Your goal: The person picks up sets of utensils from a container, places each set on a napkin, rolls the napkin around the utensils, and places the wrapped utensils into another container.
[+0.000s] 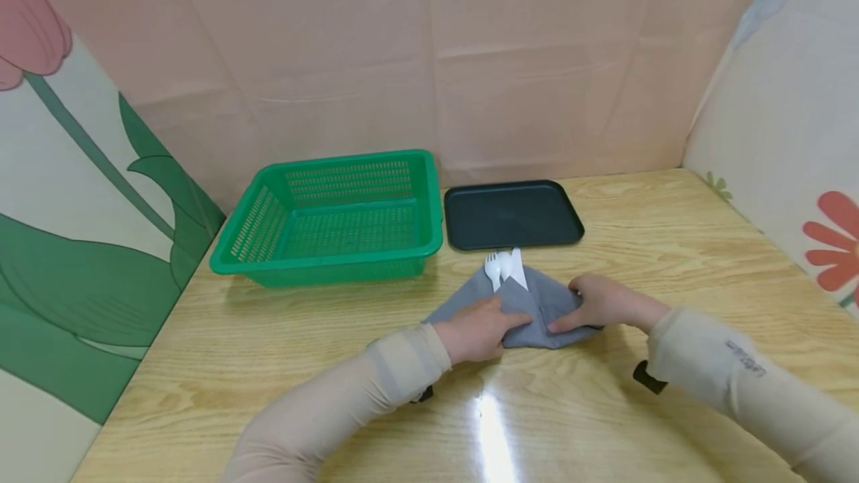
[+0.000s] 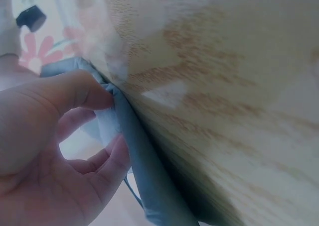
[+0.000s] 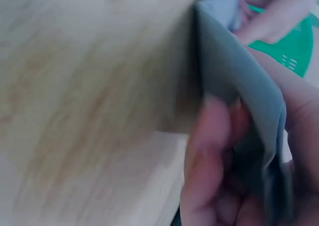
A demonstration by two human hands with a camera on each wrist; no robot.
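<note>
A grey cloth napkin (image 1: 463, 297) lies folded on the table, its near edge raised as a ridge in the left wrist view. A white plastic fork (image 1: 493, 270), a white spoon (image 1: 505, 264) and a white knife (image 1: 518, 268) stick out of its far side, their lower parts covered by the fold. My left hand (image 1: 479, 328) rests on the napkin's front flap, thumb stretched to the right, fingertips on the cloth. At the napkin's right corner, my right hand (image 1: 597, 302) pinches the cloth, thumb on one face and fingers curled behind the other.
Behind the napkin lies a black tray (image 1: 513, 213). A green plastic basket (image 1: 329, 263) with slotted sides stands to its left. The wooden table (image 1: 282, 352) meets a pink sheet (image 1: 537, 95) at the back and flower-printed walls on both sides.
</note>
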